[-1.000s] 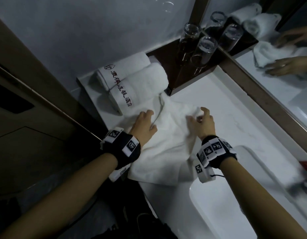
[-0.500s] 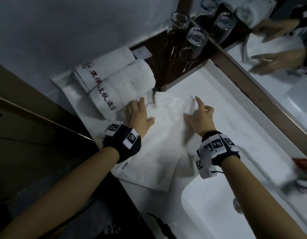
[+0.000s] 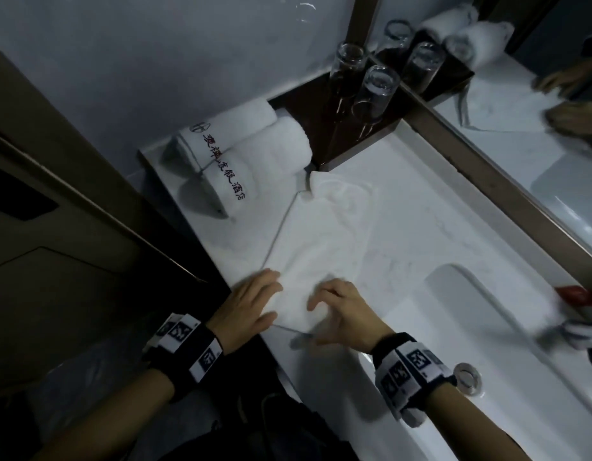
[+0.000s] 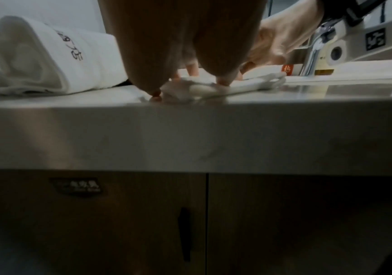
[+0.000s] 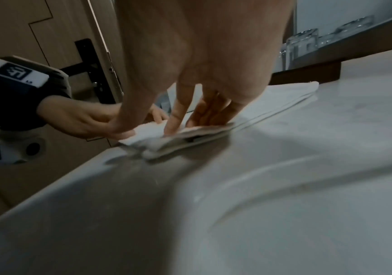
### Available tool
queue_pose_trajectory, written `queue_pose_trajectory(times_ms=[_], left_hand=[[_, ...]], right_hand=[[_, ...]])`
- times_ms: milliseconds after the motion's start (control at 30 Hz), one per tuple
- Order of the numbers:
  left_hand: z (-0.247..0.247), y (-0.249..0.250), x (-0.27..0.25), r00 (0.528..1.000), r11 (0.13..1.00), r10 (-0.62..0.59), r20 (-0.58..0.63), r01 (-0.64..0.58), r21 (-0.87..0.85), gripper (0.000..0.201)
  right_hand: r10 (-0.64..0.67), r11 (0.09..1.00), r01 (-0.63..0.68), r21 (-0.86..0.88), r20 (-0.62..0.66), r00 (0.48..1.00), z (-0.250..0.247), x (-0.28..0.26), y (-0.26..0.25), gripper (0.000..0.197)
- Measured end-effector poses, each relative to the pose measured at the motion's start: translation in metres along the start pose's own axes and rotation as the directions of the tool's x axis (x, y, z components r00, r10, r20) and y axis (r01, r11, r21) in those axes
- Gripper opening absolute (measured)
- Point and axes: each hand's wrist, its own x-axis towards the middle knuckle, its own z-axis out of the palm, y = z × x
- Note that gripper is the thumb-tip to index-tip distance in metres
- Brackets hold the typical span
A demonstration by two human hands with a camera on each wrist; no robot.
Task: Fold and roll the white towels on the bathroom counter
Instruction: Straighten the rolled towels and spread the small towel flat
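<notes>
Fingers (image 3: 267, 281) of left hand (image 3: 246, 306) and right hand (image 3: 346, 312) spread, tips pressing near end of folded towel (image 3: 321, 241) on counter (image 3: 421, 227).

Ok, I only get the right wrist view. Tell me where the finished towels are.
Observer: Two rolls lie side by side at the counter's far left corner.
Operator: Give me the towel's far end.
Observer: The towel has its far corner beside the nearer roll; touching or not, I cannot tell.
Operator: Name anything right of the right hand.
Observer: A faucet stands beyond the right hand, apart from the towel.
</notes>
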Motion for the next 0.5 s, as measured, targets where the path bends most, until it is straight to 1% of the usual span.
queue_pose_trajectory(times_ms=[33, 67, 100, 133, 200, 233, 267, 300, 333, 367, 400, 433, 500], left_hand=[[0.001, 0.001, -0.006, 0.999, 1.0, -0.005, 0.047, 0.004, 0.03, 0.05], [0.001, 0.002, -0.01, 0.997, 0.999, -0.016, 0.077, 0.012, 0.045, 0.056], [0.001, 0.005, -0.013, 0.995, 0.998, -0.023, 0.092, 0.018, 0.056, 0.06], [-0.001, 0.008, -0.015, 0.994, 0.997, -0.03, 0.103, 0.023, 0.073, 0.061], [-0.005, 0.016, -0.017, 0.995, 0.992, -0.03, 0.09, 0.019, 0.124, 0.055], [-0.005, 0.017, -0.018, 0.996, 0.988, -0.016, 0.084, 0.003, 0.152, 0.052], [-0.005, 0.02, -0.017, 0.997, 0.98, -0.004, 0.082, -0.012, 0.198, 0.055], [-0.003, 0.021, -0.016, 0.996, 0.97, 0.009, 0.093, -0.032, 0.242, 0.058], [-0.003, 0.024, -0.016, 0.996, 0.955, 0.013, 0.088, -0.038, 0.294, 0.053], [-0.001, 0.027, -0.017, 0.998, 0.939, 0.028, 0.062, -0.047, 0.341, 0.042], [-0.002, 0.032, -0.019, 0.999, 0.925, 0.019, 0.048, -0.036, 0.379, 0.036], [-0.001, 0.035, -0.02, 0.999, 0.914, 0.031, 0.038, -0.044, 0.403, 0.039], [0.002, 0.04, -0.021, 0.998, 0.905, 0.043, 0.053, -0.062, 0.422, 0.052]], right_hand=[[0.035, 0.999, -0.034, -0.027, 0.016, 0.999, 0.005, -0.005, -0.001, 0.061], [0.057, 0.998, -0.056, -0.042, 0.025, 0.998, 0.009, -0.01, -0.003, 0.066], [0.064, 0.997, -0.063, -0.048, 0.02, 0.998, 0.011, -0.014, -0.004, 0.064], [0.059, 0.997, -0.059, -0.042, -0.001, 0.998, 0.012, -0.017, -0.004, 0.057], [0.065, 0.998, -0.065, -0.023, -0.04, 0.997, 0.007, -0.023, -0.005, 0.039], [0.084, 0.996, -0.085, -0.028, -0.042, 0.996, 0.005, -0.025, -0.006, 0.032], [0.103, 0.993, -0.105, -0.049, -0.035, 0.994, 0.003, -0.027, -0.007, 0.028], [0.123, 0.988, -0.125, -0.089, -0.027, 0.992, 0.003, -0.029, -0.009, 0.024], [0.144, 0.98, -0.146, -0.132, -0.028, 0.989, 0.003, -0.031, -0.012, 0.022], [0.165, 0.973, -0.17, -0.157, -0.041, 0.985, 0.004, -0.032, -0.014, 0.02], [0.183, 0.969, -0.192, -0.156, -0.069, 0.981, 0.003, -0.033, -0.017, 0.019], [0.2, 0.967, -0.213, -0.137, -0.1, 0.975, 0.0, -0.033, -0.02, 0.019], [0.233, 0.965, -0.248, -0.081, -0.161, 0.959, -0.006, -0.035, -0.022, 0.019]])
